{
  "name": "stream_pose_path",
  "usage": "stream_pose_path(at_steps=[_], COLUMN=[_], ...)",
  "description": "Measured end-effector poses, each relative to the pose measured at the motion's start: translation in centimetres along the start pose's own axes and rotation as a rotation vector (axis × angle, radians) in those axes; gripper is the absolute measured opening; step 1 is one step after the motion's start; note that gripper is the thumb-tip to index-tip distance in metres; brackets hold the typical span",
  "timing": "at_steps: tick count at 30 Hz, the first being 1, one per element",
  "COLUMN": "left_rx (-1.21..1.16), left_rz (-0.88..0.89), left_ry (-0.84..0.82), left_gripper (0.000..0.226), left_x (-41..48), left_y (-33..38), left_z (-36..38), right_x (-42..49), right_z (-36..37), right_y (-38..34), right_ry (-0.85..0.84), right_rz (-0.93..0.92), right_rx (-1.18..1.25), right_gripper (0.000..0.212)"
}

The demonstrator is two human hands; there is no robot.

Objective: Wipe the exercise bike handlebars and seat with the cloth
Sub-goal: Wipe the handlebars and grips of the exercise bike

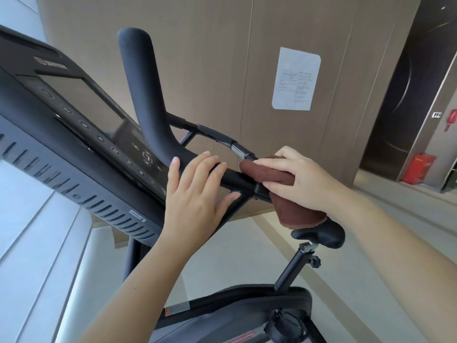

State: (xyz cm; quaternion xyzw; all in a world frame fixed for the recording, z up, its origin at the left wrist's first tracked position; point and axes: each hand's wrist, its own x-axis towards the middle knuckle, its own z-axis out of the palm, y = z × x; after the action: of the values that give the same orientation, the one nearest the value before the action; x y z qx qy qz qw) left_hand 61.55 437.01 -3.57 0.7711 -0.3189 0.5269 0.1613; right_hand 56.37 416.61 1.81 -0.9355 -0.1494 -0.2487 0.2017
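Right hand [300, 179] clamps brown cloth [279, 180] around handlebar [233, 179], left hand [197, 191] rests open bracing it; best to keep the wrap tight and slide along the bar.

Gym or fitness room in a public building. Exercise bike [222, 305] with console [81, 115] and seat [321, 235] fills the view. Behind the bike: wood-panel wall [222, 58] with a posted notice [295, 79]. Right of the notice: red fire box [418, 168] on the floor, red wall alarm [451, 120].

Head camera looks down, close, tilted, at handlebars [232, 179].
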Motion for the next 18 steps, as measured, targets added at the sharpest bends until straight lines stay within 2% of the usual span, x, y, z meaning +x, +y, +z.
stream_pose_path(at_steps=[4, 9, 13, 18], left_rx=[-0.002, -0.028, -0.001, 0.056], left_rz=[-0.027, -0.079, -0.123, -0.19], left_ry=[-0.035, -0.072, -0.068, -0.093], left_gripper=[0.043, 0.052, 0.058, 0.064], left_x=[0.0, 0.1, 0.0, -0.2], left_y=[0.3, 1.1, 1.9, 3.5], left_z=[-0.5, -0.9, -0.6, -0.3], right_x=[-0.9, -1.6, -2.5, -3.4], right_z=[-0.2, -1.0, -1.4, -2.1], right_y=[1.2, 3.1, 5.2, 7.9], right_ry=[-0.007, -0.038, -0.07, -0.115], right_rz=[0.021, 0.012, 0.03, 0.018], right_rx=[0.016, 0.045, 0.091, 0.137], right_gripper=[0.047, 0.052, 0.044, 0.045])
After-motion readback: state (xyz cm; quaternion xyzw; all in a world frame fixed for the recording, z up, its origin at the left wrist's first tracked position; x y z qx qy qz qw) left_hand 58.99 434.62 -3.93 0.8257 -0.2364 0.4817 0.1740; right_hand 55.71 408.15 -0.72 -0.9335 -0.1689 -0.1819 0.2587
